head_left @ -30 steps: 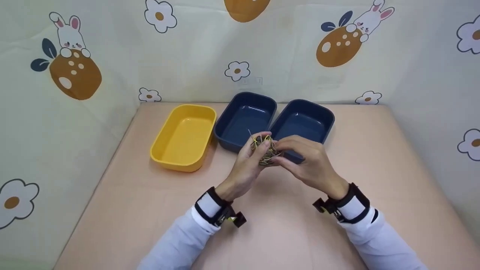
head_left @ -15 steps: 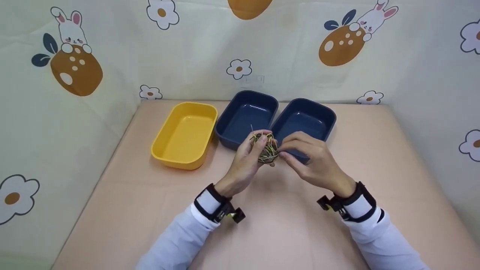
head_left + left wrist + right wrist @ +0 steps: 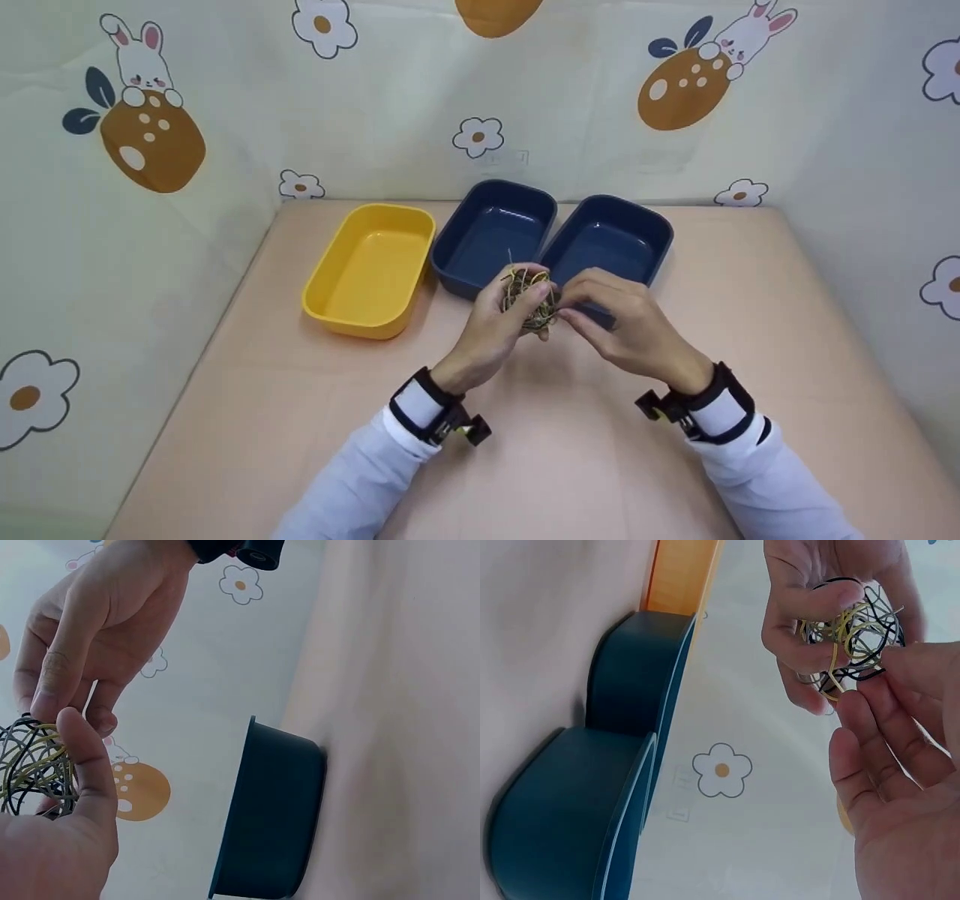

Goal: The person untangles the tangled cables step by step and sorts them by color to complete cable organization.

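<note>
Locate the wire tangle in mid-air above the tabletop, held in the left hand. Note the left hand as clamped round the tangle, with the thumb laid across it; note the right hand as pinching at the edge, with thumb and fingers together (on which strand, impossible to tell). Treat the tangle as light, judging by the thin black, yellow and grey strands and the gaps between them. Expect springiness, little slip and easy snagging. Support the bulk in the palm; take hold of an outer loop or free end by fingertip pinch. Pull gently, to avoid kinking or tightening. For containers, see the yellow tray at left, the left navy tray beside it, and the right navy tray at the end of the row. Observe bare floor in the visible part of each; disregard the near ends of both navy trays, partly hidden behind the hands.
</note>
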The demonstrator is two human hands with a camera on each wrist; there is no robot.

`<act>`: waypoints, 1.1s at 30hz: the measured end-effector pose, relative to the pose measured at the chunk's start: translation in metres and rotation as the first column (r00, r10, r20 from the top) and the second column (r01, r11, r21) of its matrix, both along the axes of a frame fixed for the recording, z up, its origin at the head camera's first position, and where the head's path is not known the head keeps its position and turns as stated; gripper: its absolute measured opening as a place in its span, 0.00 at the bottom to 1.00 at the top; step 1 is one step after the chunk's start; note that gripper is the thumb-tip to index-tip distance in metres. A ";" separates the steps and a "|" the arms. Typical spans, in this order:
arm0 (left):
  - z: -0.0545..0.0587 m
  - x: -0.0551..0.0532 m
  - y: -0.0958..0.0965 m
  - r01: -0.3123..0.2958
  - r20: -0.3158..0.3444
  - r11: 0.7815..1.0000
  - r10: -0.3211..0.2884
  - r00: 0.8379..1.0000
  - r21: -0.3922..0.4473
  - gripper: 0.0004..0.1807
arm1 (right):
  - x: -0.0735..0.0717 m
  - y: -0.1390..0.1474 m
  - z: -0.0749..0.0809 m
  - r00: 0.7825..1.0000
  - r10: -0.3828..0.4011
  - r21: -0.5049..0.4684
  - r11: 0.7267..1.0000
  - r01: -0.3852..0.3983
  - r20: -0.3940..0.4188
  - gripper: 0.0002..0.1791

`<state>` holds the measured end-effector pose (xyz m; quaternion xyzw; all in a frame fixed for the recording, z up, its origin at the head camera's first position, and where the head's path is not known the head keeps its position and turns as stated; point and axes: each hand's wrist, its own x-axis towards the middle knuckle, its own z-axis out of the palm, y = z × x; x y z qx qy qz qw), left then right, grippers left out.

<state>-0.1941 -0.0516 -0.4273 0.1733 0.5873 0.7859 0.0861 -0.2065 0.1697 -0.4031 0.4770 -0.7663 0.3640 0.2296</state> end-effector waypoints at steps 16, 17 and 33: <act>0.002 -0.008 -0.011 -0.021 -0.041 0.999 0.020 0.999 -0.032 0.17 | -0.001 0.002 0.001 1.000 -0.011 -0.003 1.000 0.011 0.023 0.09; 0.003 -0.008 -0.012 -0.025 -0.048 0.999 0.023 0.999 -0.034 0.17 | 0.000 0.002 0.002 1.000 -0.012 -0.002 1.000 0.012 0.026 0.08; 0.006 -0.016 -0.032 -0.141 -0.033 0.989 0.140 0.990 -0.041 0.19 | -0.003 0.021 0.005 0.991 -0.080 0.075 0.995 0.073 0.104 0.07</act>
